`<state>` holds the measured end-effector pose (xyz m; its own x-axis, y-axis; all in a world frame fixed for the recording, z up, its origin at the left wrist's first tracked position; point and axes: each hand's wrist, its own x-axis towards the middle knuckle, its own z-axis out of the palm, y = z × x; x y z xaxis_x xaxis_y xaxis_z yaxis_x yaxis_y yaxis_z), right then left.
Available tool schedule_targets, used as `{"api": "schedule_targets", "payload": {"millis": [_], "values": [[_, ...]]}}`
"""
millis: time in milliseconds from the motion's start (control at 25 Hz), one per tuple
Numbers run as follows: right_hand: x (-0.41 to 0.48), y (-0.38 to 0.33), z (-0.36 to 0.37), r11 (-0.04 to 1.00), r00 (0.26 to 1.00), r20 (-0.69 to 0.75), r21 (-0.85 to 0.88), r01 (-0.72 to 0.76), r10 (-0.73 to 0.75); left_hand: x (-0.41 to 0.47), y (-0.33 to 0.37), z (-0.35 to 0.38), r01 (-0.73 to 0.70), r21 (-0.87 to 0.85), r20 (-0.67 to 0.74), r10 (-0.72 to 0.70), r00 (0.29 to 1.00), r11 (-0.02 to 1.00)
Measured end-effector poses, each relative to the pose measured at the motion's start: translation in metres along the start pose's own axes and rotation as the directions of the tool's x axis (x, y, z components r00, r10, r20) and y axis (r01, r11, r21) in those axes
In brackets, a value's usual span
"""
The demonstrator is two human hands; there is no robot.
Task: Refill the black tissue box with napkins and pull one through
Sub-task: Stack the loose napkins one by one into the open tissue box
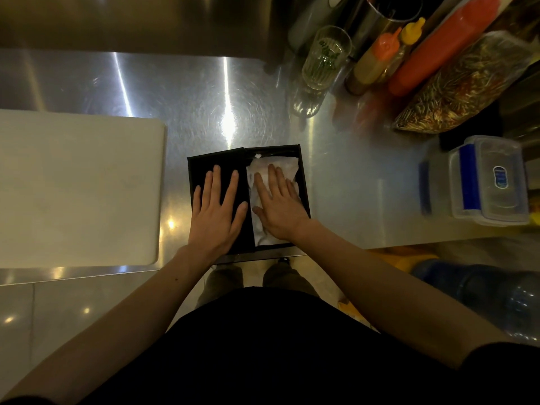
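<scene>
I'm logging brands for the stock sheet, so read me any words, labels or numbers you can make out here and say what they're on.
No text can be read.
Clear plastic container: a blue oval sticker on its lid, lettering too blurred to read.
Squeeze bottles: no legible label.
Black tissue box and napkins: no print showing.

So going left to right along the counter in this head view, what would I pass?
White board → left hand flat on the black lid → right hand pressing the napkins in the black box → clear tub with blue clips.
</scene>
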<state>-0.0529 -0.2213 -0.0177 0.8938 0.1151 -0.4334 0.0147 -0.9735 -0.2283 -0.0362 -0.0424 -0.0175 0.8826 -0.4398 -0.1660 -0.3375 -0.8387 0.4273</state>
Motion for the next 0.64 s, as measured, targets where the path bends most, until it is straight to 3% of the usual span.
{"api": "schedule_targets", "payload": {"millis": [120, 280, 440, 560, 640], "values": [[-0.004, -0.003, -0.001, 1.000, 1.000, -0.025, -0.020, 0.017, -0.017, 0.000, 0.000, 0.001, 0.001, 0.000, -0.001, -0.001, 1.000, 1.000], [-0.004, 0.002, 0.004, 1.000, 0.992, 0.124, -0.031, 0.003, 0.001, 0.002, 0.001, 0.000, 0.000, 0.005, 0.011, 0.000, 1.000, 1.000], [-0.004, 0.000, 0.003, 0.999, 0.983, 0.184, -0.041, 0.005, 0.003, 0.001, 0.000, -0.001, 0.004, 0.021, 0.031, -0.005, 1.000, 1.000], [-0.006, -0.001, -0.007, 0.994, 0.988, 0.151, 0.098, -0.045, 0.030, 0.001, 0.000, -0.003, -0.003, 0.046, 0.060, 0.000, 0.998, 0.999], [-0.010, 0.000, -0.014, 0.965, 0.997, 0.037, 0.252, -0.075, 0.067, 0.002, -0.001, -0.006, -0.015, 0.056, 0.076, 0.011, 0.997, 0.998]]}}
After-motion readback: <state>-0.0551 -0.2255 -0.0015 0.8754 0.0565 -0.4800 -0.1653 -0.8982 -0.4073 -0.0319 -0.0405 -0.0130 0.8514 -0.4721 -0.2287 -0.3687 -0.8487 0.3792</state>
